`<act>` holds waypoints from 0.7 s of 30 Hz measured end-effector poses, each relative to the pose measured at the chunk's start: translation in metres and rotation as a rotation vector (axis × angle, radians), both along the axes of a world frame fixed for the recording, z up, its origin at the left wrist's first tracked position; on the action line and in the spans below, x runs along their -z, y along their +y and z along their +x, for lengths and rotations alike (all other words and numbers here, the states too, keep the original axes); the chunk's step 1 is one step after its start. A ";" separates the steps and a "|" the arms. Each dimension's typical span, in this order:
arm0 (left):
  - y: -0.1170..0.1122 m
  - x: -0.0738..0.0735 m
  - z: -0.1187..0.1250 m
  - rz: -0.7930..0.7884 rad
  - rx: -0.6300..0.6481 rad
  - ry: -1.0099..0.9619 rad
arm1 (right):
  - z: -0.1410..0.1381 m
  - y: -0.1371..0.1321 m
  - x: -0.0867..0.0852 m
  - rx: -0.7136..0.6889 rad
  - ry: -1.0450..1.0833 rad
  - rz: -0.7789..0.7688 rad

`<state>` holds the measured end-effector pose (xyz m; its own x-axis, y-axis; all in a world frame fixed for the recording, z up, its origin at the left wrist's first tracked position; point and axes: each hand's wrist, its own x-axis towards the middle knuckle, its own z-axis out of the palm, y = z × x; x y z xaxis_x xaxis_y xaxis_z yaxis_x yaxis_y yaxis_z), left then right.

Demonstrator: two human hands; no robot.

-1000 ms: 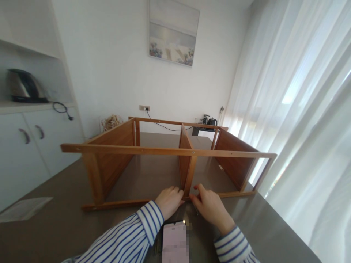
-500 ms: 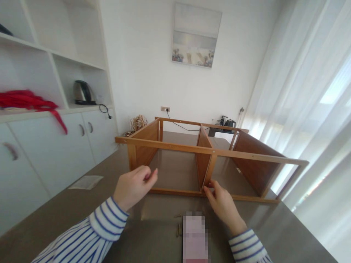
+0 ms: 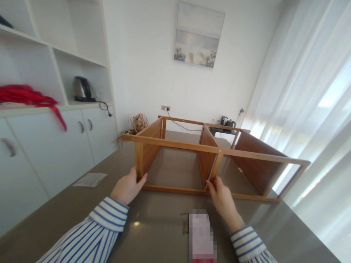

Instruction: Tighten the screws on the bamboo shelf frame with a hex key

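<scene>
A brown wooden shelf frame [image 3: 178, 145] lies on its side on the grey-brown table, its three panels standing upright. My left hand [image 3: 128, 187] grips the left end post [image 3: 139, 157] near its lower end, thumb in front. Lower down on the middle post [image 3: 216, 166], my right hand [image 3: 223, 199] has its fingers closed round the wood beside the middle panel [image 3: 207, 157]. Several small screws [image 3: 184, 227] lie on the table in front of the frame. Next to them is a flat object with a blurred-out surface [image 3: 202, 233].
A clear plastic bag or sheet [image 3: 90, 179] lies on the table [image 3: 156, 233] at the left. Behind the frame's left end sits a bundle of dried strands [image 3: 138, 123]. White cabinets [image 3: 74, 135] line the left wall, with a kettle [image 3: 82, 88] on a shelf. A curtain [image 3: 309, 91] hangs at the right.
My left hand has moved from free air onto the left end post and closed on it. My right hand stays at the middle post. The frame has shifted slightly right in view.
</scene>
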<state>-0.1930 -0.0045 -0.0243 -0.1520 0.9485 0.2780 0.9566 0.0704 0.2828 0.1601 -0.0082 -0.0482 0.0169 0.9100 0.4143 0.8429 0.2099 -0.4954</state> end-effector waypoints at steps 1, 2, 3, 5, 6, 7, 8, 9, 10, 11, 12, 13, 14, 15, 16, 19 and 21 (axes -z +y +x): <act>0.000 0.000 0.001 -0.007 -0.005 -0.008 | 0.000 0.000 0.000 0.006 -0.005 0.006; -0.001 0.000 0.001 -0.008 -0.012 -0.011 | -0.001 0.000 0.001 0.010 -0.009 0.012; -0.001 -0.001 0.002 -0.012 -0.018 -0.011 | -0.001 -0.001 0.001 0.012 -0.013 0.017; -0.004 -0.005 0.005 -0.027 -0.030 0.007 | -0.001 -0.003 0.000 0.015 -0.017 0.028; -0.006 -0.007 0.007 -0.034 -0.041 0.024 | -0.001 -0.004 -0.001 0.017 -0.018 0.034; -0.008 -0.009 0.009 -0.037 -0.049 0.044 | 0.000 -0.004 -0.001 0.019 -0.018 0.039; -0.010 -0.011 0.012 -0.037 -0.057 0.064 | 0.001 -0.005 -0.002 0.023 -0.018 0.043; -0.011 -0.012 0.014 -0.037 -0.060 0.081 | 0.002 -0.005 -0.003 0.030 -0.018 0.048; -0.013 -0.013 0.017 -0.034 -0.059 0.095 | 0.004 -0.005 -0.004 0.038 -0.017 0.053; -0.015 -0.014 0.019 -0.029 -0.055 0.104 | 0.005 -0.005 -0.005 0.047 -0.016 0.057; -0.016 -0.014 0.022 -0.019 -0.045 0.109 | 0.007 -0.004 -0.006 0.055 -0.016 0.060; -0.018 -0.014 0.024 -0.003 -0.037 0.113 | 0.010 -0.003 -0.006 0.061 -0.015 0.063; -0.020 -0.014 0.027 0.013 -0.030 0.115 | 0.012 -0.003 -0.007 0.066 -0.014 0.065; -0.021 -0.014 0.029 0.028 -0.026 0.117 | 0.013 -0.002 -0.007 0.068 -0.013 0.066; -0.023 -0.014 0.030 0.040 -0.023 0.120 | 0.015 -0.001 -0.007 0.070 -0.012 0.067; -0.025 -0.013 0.032 0.072 -0.012 0.128 | 0.019 0.004 -0.006 0.073 -0.011 0.068; -0.025 -0.010 0.031 0.110 0.010 0.131 | 0.020 0.007 -0.005 0.076 -0.010 0.065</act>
